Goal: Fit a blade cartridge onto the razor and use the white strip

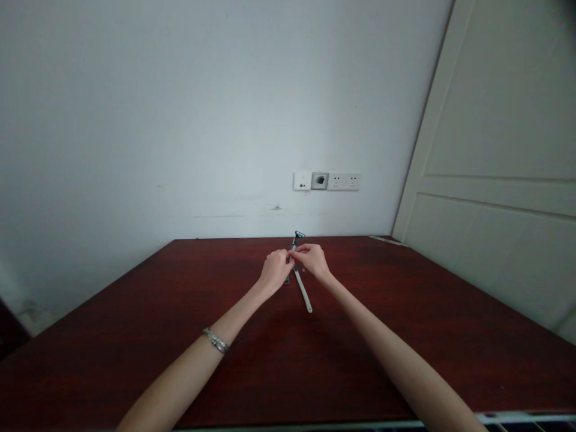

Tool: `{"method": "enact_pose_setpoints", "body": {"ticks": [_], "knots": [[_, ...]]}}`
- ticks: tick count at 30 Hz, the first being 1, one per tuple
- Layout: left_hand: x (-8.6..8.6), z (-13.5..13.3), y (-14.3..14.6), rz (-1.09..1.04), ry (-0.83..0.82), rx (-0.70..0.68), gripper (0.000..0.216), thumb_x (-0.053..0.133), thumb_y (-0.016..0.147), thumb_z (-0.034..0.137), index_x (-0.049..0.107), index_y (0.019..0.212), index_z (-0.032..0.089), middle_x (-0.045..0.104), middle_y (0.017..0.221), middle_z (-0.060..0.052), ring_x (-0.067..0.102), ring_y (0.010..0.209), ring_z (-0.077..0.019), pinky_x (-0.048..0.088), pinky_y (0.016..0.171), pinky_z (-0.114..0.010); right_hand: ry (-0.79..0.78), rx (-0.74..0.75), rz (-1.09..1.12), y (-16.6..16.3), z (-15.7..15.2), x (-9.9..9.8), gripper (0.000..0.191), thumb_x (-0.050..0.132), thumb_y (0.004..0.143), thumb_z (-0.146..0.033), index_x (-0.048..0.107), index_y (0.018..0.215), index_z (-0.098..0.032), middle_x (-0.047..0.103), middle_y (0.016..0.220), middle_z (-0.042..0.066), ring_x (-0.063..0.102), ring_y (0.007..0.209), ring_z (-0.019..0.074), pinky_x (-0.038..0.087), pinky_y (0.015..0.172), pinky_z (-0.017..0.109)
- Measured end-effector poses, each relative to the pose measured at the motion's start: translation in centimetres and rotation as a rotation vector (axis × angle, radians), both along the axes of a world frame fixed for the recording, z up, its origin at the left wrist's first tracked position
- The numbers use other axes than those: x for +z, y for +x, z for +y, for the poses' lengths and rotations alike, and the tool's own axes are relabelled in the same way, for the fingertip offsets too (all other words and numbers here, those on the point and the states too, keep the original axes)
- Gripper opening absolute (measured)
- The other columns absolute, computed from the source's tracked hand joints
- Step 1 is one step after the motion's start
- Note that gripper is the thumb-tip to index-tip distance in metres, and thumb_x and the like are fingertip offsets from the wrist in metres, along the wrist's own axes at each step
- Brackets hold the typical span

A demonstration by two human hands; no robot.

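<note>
A razor [294, 243] stands up between my hands above the table, its dark head with a greenish strip at the top. My left hand [274, 270] is closed around its handle from the left. From the right, my right hand [311, 259] pinches at the same spot, fingertips meeting those of the left. A long pale handle [303, 291] slants down toward me from below the fingers, with a small hole near its end. Whether it joins the razor is hidden by my fingers. A small dark piece [287, 280] shows just under the left hand.
The dark red wooden table [180, 336] reaches back to a white wall [225, 120] with sockets [344, 181]. A pale panelled door [495, 180] stands at the right. A thin light strip [387, 240] lies at the table's back right corner.
</note>
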State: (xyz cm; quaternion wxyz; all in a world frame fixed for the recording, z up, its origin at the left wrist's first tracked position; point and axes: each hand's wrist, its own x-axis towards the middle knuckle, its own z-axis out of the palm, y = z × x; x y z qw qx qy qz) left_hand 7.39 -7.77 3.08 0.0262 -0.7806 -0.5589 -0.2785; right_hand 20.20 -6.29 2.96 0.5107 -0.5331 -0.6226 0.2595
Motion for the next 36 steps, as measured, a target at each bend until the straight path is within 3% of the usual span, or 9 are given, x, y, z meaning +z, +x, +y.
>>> {"method": "enact_pose_setpoints", "body": {"ticks": [5, 10, 15, 19, 25, 36], "knots": [[1.0, -0.4, -0.2, 0.104, 0.019, -0.031, 0.032, 0.048, 0.083, 0.045, 0.063, 0.091, 0.019, 0.063, 0.097, -0.007, 0.059, 0.09, -0.0215, 0.041, 0.074, -0.028, -0.01, -0.049, -0.076, 1.7, 0.3, 0.5, 0.031, 0.061, 0.067, -0.039, 0.068, 0.08, -0.011, 0.068, 0.066, 0.004, 0.054, 0.041, 0.0104, 0.039, 0.034, 0.018], [2.2, 1.0, -2.6, 0.181, -0.021, -0.173, 0.03, 0.054, 0.079, 0.045, 0.064, 0.091, 0.019, 0.063, 0.095, -0.005, 0.055, 0.095, -0.02, 0.04, 0.073, -0.025, 0.082, -0.247, -0.315, 8.1, 2.0, 0.9, 0.025, 0.06, 0.066, -0.034, 0.07, 0.074, -0.013, 0.07, 0.073, 0.006, 0.064, 0.069, 0.017, 0.045, 0.061, 0.02], [0.8, 3.0, -5.2, 0.255, -0.171, -0.233, 0.043, 0.062, 0.069, 0.048, 0.062, 0.103, 0.021, 0.061, 0.105, -0.006, 0.054, 0.097, -0.021, 0.04, 0.076, -0.026, -0.047, -0.358, -0.578, 15.9, 2.6, -1.5, 0.023, 0.058, 0.067, -0.032, 0.072, 0.073, -0.014, 0.07, 0.072, 0.009, 0.065, 0.075, 0.0208, 0.044, 0.065, 0.022], [-0.8, 3.7, -5.7, 0.234, -0.214, -0.313, 0.048, 0.062, 0.068, 0.049, 0.062, 0.105, 0.02, 0.062, 0.107, -0.006, 0.051, 0.101, -0.0217, 0.039, 0.081, -0.026, -0.145, -0.416, -0.651, 19.5, 2.1, -4.2, 0.024, 0.059, 0.067, -0.033, 0.072, 0.076, -0.015, 0.07, 0.076, 0.011, 0.065, 0.077, 0.0217, 0.043, 0.065, 0.023], [-2.2, 4.1, -5.6, 0.124, -0.23, -0.355, 0.047, 0.062, 0.068, 0.047, 0.062, 0.105, 0.017, 0.063, 0.106, -0.006, 0.05, 0.099, -0.021, 0.037, 0.085, -0.026, -0.199, -0.377, -0.667, 21.1, 1.6, -6.4, 0.025, 0.057, 0.069, -0.034, 0.071, 0.078, -0.016, 0.069, 0.077, 0.01, 0.065, 0.077, 0.0212, 0.043, 0.066, 0.023], [-2.6, 3.7, -5.5, 0.143, -0.276, -0.375, 0.041, 0.064, 0.066, 0.044, 0.065, 0.098, 0.018, 0.065, 0.097, -0.004, 0.051, 0.093, -0.0208, 0.037, 0.08, -0.025, -0.254, -0.386, -0.682, 21.0, 1.6, -7.2, 0.026, 0.056, 0.074, -0.037, 0.071, 0.08, -0.016, 0.069, 0.08, 0.01, 0.064, 0.081, 0.0218, 0.044, 0.067, 0.024]]}}
